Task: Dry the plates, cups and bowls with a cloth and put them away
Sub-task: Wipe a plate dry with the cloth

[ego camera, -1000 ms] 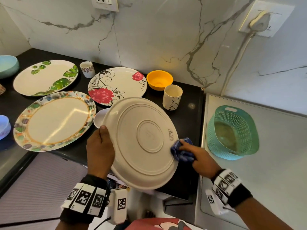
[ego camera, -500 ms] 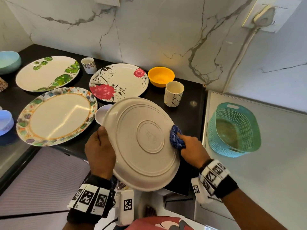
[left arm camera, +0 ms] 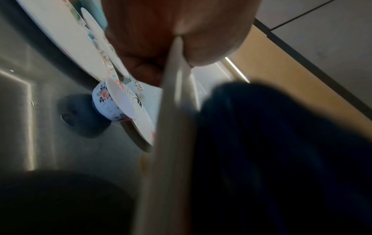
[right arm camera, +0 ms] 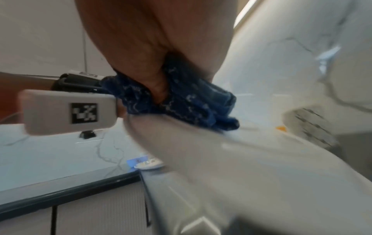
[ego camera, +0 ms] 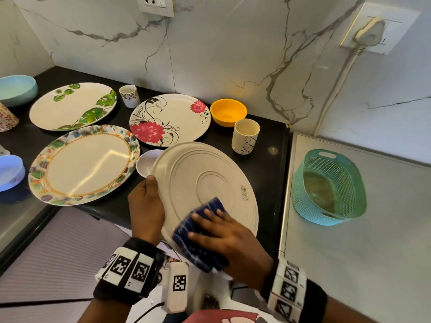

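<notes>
I hold a large cream plate [ego camera: 205,180] tilted above the counter's front edge, its underside facing me. My left hand [ego camera: 147,201] grips its left rim, thumb on the underside and fingers hidden behind. My right hand [ego camera: 221,234] lies flat with fingers spread on a dark blue cloth [ego camera: 198,231], pressing it onto the plate's lower part near the rim. In the left wrist view the plate's rim [left arm camera: 171,127] runs between thumb and fingers beside the cloth [left arm camera: 281,151]. In the right wrist view the cloth [right arm camera: 191,101] is bunched under my palm on the plate [right arm camera: 221,167].
On the black counter [ego camera: 263,173] lie a leaf plate [ego camera: 72,106], a floral-rim plate [ego camera: 86,164], a red-flower plate [ego camera: 170,120], a small white bowl [ego camera: 147,165], two cups [ego camera: 129,95] [ego camera: 246,136] and a yellow bowl [ego camera: 228,111]. A teal basket [ego camera: 328,187] sits right.
My right hand has slid the cloth from the plate's right rim down and left across its lower part, and its fingers have flattened out. The left hand keeps its grip.
</notes>
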A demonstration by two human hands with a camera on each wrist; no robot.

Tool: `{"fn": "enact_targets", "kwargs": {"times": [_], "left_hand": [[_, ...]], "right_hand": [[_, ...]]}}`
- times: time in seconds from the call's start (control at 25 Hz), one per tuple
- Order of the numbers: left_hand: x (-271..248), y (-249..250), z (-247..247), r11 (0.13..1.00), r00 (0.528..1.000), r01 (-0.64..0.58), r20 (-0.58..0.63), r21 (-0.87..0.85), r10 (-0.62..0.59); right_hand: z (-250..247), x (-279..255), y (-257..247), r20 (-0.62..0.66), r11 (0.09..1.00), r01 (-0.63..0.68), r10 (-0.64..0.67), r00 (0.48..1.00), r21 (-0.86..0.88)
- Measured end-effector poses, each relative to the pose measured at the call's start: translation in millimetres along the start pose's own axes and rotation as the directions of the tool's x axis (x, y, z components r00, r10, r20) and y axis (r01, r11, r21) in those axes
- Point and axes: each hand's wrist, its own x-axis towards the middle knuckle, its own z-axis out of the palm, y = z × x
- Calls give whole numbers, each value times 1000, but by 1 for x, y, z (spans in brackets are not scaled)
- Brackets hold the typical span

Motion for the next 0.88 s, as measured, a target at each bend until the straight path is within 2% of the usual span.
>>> {"fn": "enact_targets", "kwargs": {"times": [0.08,0.2,0.28,0.4,0.56,0.68,0.88], "left_hand": [[-2,0,-1,1000,1000,-14,24,15,13],[-4,-1,-4,1000,999,7,32,-6,-7],[-8,-2,-6,1000,1000,0,21,19,-1],[-10,-9,-9,997,999,-24,25,77,22],[-10,-15,-11,997,999,-34,32,72,32],[-13,-11,-9,996,997,-78,23,53,77],[-14,-13,-7,995,996,-89,-19,34,89]], "right_hand": [[-12,41,7,31,1000,5,-6,1000,31],[-29,85,14,99,991,-95,85,991,99],[-36,108,22,137,972,-213,198,971,103],[-41,134,45,152,914,-400,386,910,71],[-43,132,82,140,813,-582,579,803,-21],[-49,109,104,138,721,-691,689,711,-40],[-36,31,105,177,517,-852,848,499,-80]]}}
